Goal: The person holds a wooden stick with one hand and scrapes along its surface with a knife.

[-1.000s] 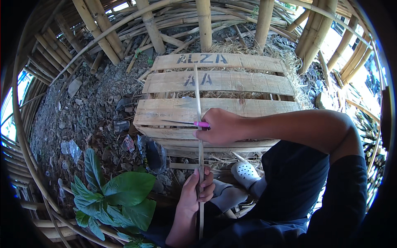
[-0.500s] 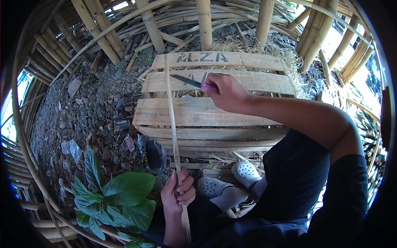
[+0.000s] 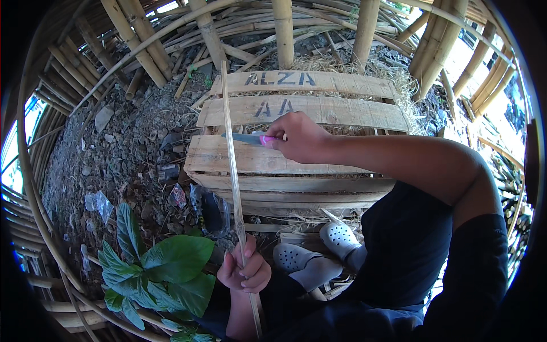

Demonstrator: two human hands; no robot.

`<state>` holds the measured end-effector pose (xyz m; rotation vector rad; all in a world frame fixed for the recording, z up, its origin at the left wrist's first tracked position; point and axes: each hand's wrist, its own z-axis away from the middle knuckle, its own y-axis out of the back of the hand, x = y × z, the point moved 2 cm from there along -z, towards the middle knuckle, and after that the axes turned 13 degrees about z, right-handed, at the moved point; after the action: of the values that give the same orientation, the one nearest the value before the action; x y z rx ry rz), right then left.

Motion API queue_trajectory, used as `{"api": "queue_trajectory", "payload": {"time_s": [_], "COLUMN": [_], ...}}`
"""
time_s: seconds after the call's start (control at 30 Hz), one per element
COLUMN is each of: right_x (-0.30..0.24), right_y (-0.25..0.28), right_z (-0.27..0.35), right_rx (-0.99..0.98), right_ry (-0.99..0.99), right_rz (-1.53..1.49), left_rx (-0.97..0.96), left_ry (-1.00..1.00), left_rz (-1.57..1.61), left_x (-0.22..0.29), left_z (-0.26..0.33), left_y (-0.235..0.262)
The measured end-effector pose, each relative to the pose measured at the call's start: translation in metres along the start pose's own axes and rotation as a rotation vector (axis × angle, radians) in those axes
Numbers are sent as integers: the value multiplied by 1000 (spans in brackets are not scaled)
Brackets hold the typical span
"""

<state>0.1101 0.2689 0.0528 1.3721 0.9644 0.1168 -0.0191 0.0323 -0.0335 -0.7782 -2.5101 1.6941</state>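
Observation:
My left hand [image 3: 246,270] is closed around the lower part of a long, thin bamboo strip [image 3: 232,148]. The strip stands out away from me, its far end above the crate's far left corner. My right hand [image 3: 299,137] grips the pink handle of a knife [image 3: 248,138], the blade pointing left. The blade's tip meets or passes behind the strip; I cannot tell whether it is cutting in. Beneath both lies a slatted wooden crate [image 3: 342,157] with dark stencilled lettering.
A leafy green plant [image 3: 176,260] grows close to my left forearm. Grey clogs [image 3: 293,257] are on my feet before the crate. Stony ground [image 3: 125,148] with plastic scraps spreads at left. Bamboo posts [image 3: 283,34] and stacked poles stand around, with straw [image 3: 403,91] by the crate.
My right hand has drawn the knife nearer to me and slightly left along the strip. The strip's far end has shifted a little left and outward; my left hand still holds it.

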Motion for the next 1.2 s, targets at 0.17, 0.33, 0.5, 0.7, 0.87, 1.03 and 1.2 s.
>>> {"api": "queue_trajectory", "payload": {"time_s": [0.17, 0.33, 0.5, 0.7, 0.87, 1.03, 1.2], "right_x": [-3, -13, 0, 12, -6, 1, 9], "right_y": [-16, -30, -14, -8, -11, 8, 24], "right_z": [-10, -18, -37, -44, -34, -40, -37], "right_rx": [4, -73, -48, 10, -63, -67, -27], "right_ry": [156, 185, 69, 45, 147, -22, -76], "right_rz": [49, 93, 266, 373, 355, 527, 467], "left_rx": [-14, -16, -22, -37, -7, 26, 188], "left_ry": [1, 10, 18, 30, 20, 8, -38], "left_rz": [11, -5, -2, -12, -24, -27, -61], "left_x": [0, 1, 1, 2, 2, 1, 1], "left_z": [1, 4, 4, 4, 5, 3, 3], "left_y": [2, 3, 1, 5, 6, 5, 9]}}
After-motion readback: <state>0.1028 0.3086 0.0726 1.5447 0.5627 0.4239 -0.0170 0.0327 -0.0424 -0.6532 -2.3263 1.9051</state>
